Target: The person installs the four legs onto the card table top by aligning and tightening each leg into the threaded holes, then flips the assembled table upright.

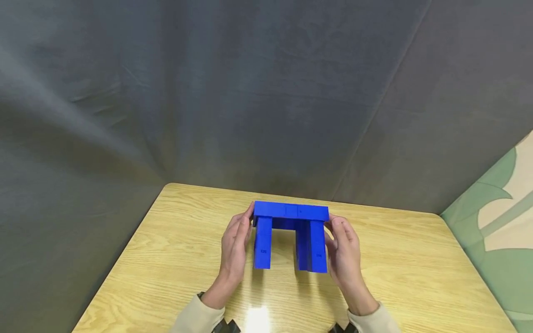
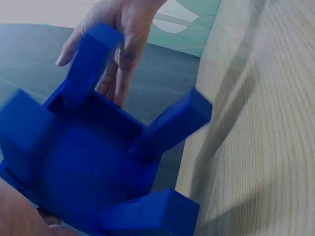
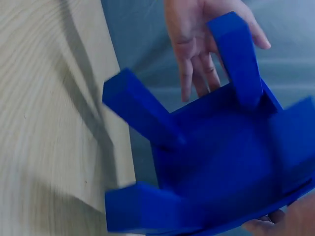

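A small blue stool [image 1: 310, 212] with several square legs is held up over the table, between both hands. Dark numbers are printed on its two near legs. The left hand [image 1: 236, 245] grips the stool's left side, with fingertips at the edge of the seat. On the opposite side, the right hand [image 1: 344, 247] holds the seat's edge, its thumb beside the near leg. Both wrist views show the hollow underside [image 2: 93, 152] of the seat and the legs pointing outward; parts of the fingers are hidden behind the seat.
The light wooden table [image 1: 416, 259] carries the stool's shadows. A dark grey curtain [image 1: 266, 92] hangs along its back and left sides. At the right stands a wall with a green leaf pattern [image 1: 495, 259].
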Motion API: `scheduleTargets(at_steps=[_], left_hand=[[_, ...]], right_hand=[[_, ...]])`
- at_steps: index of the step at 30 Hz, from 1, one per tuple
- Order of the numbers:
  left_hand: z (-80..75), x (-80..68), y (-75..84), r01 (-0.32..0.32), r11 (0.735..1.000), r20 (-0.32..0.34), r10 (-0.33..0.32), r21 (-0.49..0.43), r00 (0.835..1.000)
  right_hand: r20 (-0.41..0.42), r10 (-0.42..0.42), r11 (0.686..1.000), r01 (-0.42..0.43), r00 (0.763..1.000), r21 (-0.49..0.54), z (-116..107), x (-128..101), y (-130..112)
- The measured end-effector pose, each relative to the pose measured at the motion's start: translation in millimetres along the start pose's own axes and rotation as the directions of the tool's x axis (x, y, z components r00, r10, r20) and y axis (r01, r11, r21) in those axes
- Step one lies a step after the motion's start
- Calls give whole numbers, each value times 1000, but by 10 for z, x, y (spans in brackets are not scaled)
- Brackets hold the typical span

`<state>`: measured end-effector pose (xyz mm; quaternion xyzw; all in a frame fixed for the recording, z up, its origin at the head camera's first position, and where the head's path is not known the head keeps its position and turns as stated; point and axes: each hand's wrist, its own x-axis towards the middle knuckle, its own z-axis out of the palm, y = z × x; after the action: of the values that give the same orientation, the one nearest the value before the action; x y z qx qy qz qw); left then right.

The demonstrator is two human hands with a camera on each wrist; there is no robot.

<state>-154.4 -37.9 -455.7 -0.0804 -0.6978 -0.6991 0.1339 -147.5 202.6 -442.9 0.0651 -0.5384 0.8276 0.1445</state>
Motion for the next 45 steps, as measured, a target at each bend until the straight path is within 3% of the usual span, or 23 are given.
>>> scheduleTargets(at_steps=[4, 11, 17, 27, 35, 45], left_hand=[[-15, -3, -4, -22, 999, -1, 22, -32, 1000], [-29, 25, -22, -21, 991, -39, 16, -133, 999], [4, -3, -110, 35, 978, -85, -53, -206, 995], [-2, 14, -169, 3, 923, -78, -35, -384, 996], [16, -15, -256, 60, 916, -65, -93, -396, 994], [33, -80, -350, 81, 909, -41, -107, -409, 993]], right_hand=[[-122, -19, 999, 13, 992, -49, 55, 16, 2], [-234, -28, 999, 32, 972, 11, 65, 6, 115], [-163, -107, 994, 112, 981, 19, -11, -38, 186], [15, -220, 975, 219, 975, 25, -189, -290, 410], [31, -312, 949, 313, 949, -35, -185, -325, 445], [15, -285, 957, 285, 959, -58, -265, -326, 557]])
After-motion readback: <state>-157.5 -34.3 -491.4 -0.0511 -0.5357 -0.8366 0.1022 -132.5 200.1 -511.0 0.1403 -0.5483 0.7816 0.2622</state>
